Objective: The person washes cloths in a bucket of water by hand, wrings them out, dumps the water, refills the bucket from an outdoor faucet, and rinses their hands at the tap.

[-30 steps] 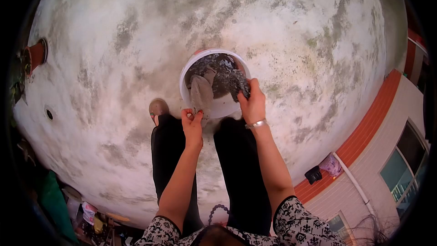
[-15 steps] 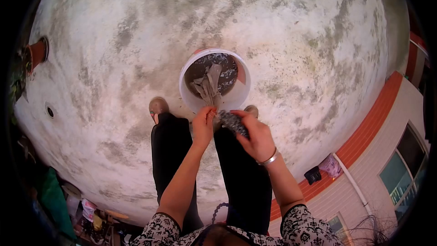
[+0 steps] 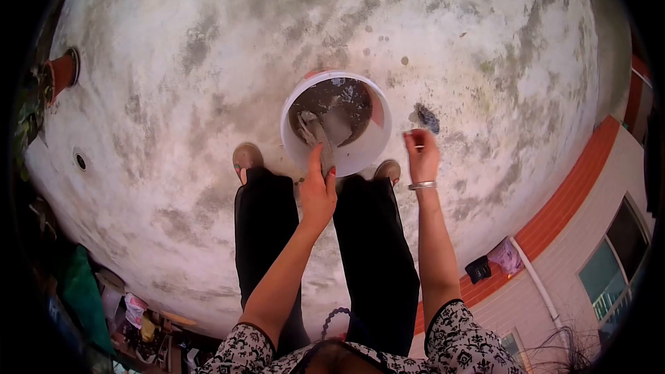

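My left hand (image 3: 320, 197) is closed on a wet grey-brown cloth (image 3: 315, 135) at the near rim of a white bucket (image 3: 355, 159). The cloth hangs down into the bucket over dark, murky water (image 3: 346, 100) with bits floating on it. To the right of the bucket is my right hand (image 3: 422, 156), its fingers loosely bent and apart, with a bracelet on the wrist. Just beyond its fingertips is a dark grey clump (image 3: 429, 118), apart from the hand. Whether the clump lies on the ground or is in the air I cannot tell.
Stained concrete ground (image 3: 208, 83) surrounds the bucket. My shoes (image 3: 248, 157) stand just before it. A flowerpot (image 3: 62, 73) and a drain hole (image 3: 81, 161) are at left. A brick-edged wall (image 3: 554, 201) with a pipe (image 3: 537, 280) and a pink bag (image 3: 506, 256) runs along the right.
My right hand has let go of the dark grey clump and moved right, away from the bucket. My left hand still holds the cloth, which now hangs lower and more bunched.
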`<state>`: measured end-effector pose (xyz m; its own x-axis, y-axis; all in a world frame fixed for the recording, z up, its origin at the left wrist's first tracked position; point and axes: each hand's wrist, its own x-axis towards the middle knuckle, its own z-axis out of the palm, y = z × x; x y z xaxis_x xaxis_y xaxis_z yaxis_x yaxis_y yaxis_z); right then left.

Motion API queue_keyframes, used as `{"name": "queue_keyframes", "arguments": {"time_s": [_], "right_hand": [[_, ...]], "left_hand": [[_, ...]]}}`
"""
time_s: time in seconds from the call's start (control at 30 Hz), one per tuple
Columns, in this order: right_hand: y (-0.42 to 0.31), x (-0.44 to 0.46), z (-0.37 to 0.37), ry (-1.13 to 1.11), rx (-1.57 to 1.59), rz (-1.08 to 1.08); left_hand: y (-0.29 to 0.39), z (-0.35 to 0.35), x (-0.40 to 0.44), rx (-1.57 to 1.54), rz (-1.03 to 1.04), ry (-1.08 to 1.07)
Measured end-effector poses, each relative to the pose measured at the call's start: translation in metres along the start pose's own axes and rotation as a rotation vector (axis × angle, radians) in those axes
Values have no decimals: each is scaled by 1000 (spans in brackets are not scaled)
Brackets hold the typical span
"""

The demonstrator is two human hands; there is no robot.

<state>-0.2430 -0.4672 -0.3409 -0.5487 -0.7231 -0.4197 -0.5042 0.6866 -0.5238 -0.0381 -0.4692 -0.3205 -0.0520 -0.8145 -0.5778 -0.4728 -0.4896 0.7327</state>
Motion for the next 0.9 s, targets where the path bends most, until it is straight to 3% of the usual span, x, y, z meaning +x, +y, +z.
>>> {"name": "queue_keyframes", "arguments": {"time_s": [0.03, 0.1, 0.17, 0.2, 0.23, 0.3, 0.37, 0.4, 0.47, 0.5, 0.57, 0.7, 0.77, 0.8, 0.87, 0.9], "right_hand": [[-6, -11, 19, -300, 231, 106], [-31, -26, 49, -836, 404, 326], [-13, -26, 83, -875, 409, 221], [-13, -22, 94, -909, 415, 122], [-11, -16, 98, -914, 415, 121], [-15, 5, 95, -825, 474, 394], [18, 30, 117, -417, 125, 271], [23, 31, 129, -417, 122, 270], [23, 27, 159, 37, -397, 73], [13, 18, 171, 37, -398, 67], [-7, -7, 189, -352, -386, -205], [6, 6, 183, -184, -346, -7], [13, 18, 166, -200, 525, 405], [-4, 18, 151, -200, 522, 403], [-69, 13, 108, -45, 1148, 757], [-80, 15, 100, -45, 1146, 755]], "left_hand": [[5, -1, -1, -1, 12, -83], [8, 2, -3, -5, 28, -159], [5, -1, -4, -34, 161, -142], [7, -7, -3, -138, 27, -215], [6, -9, -4, -137, 24, -211], [6, -9, -4, -19, 315, -94], [1, -13, -3, 78, 290, -84], [-2, -16, -2, 178, 266, -78], [-8, -16, -3, 165, 229, -41], [-10, -16, -1, 156, 196, -8], [-13, -20, 2, 136, 180, 6], [-15, -27, 3, 77, 121, 32], [-15, -29, 5, 64, 123, 50], [-15, -30, 6, 56, 120, 65], [-14, -35, 9, 12, 98, 76], [-14, -36, 11, -29, 81, 91]]}}
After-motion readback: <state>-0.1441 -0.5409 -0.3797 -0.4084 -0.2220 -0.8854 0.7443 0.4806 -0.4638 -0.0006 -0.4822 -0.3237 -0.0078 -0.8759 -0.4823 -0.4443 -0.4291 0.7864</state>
